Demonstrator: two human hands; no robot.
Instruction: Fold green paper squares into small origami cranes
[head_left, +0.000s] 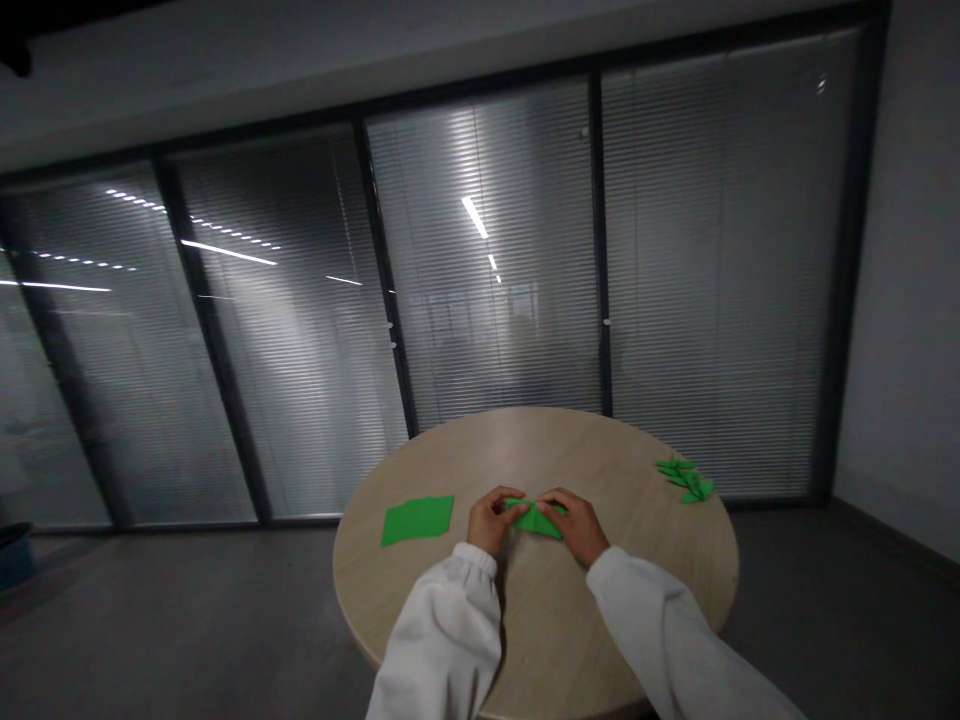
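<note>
Between my two hands is a green sheet of paper [534, 521], partly folded, with a crease near its middle. My left hand [493, 518] pinches its left side between thumb and fingers. On the other side, my right hand [576, 522] grips the upper right part, its thumb close to the crease. Both hands rest low over the table, and the fingers cover parts of the paper's edges. To the left of my left hand lie flat green paper sheets [418, 521]. Several folded green paper pieces [685, 480] sit in a small heap near the table's right edge.
The round wooden table [525, 440] has a curved edge all around. Behind it stands a glass partition with blinds [487, 300] and dark frames. A dark blue bin [15, 555] is on the floor at the far left.
</note>
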